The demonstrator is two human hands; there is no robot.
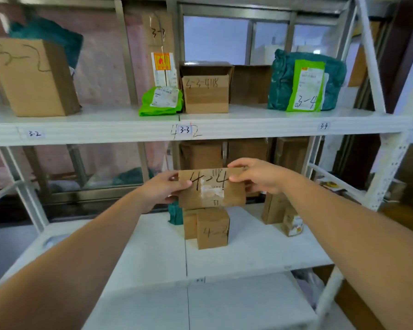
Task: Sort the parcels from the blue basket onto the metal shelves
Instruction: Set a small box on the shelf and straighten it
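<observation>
Head view, left hand: grip clamped on the left edge of the cardboard parcel, thumb on its front face.
Grip, right hand: curled over the parcel's upper right corner, thumb in front.
Position of parcel: marked "4-4", held upright in the air over the lower shelf, just in front of a small box standing at that shelf's middle seam.
Level above, upper shelf: large box marked "3-2" toward the left edge, green bag and taped box at the middle, teal bag marked "3-4" toward the right edge.

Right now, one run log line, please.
left hand: grips 4-4 box | right hand: grips 4-4 box | position: over lower shelf
</observation>
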